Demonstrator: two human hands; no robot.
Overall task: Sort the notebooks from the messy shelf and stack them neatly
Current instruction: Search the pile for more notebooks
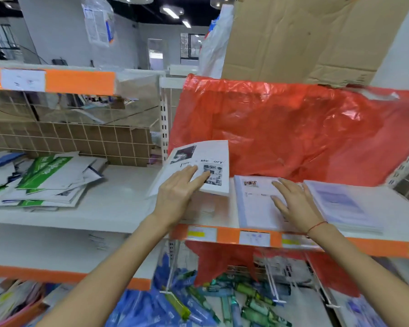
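My left hand [178, 192] holds a white notebook [206, 161] with black print and photos on its cover, tilted up above the right-hand shelf [222, 215]. My right hand [293, 204] lies flat, fingers spread, on a pale lilac notebook stack [253, 204] on that shelf. A second lilac stack [342, 204] lies just right of it. On the left shelf [118, 199] a messy heap of green-and-white notebooks [47, 180] lies jumbled.
Red plastic sheeting [293, 133] hangs behind the right shelf. Cardboard [305, 36] stands above it. A wire grid with cardboard backing [80, 140] closes the left shelf's rear. Below, bins hold blue and green packets [210, 298]. Orange price strips [246, 237] edge the shelves.
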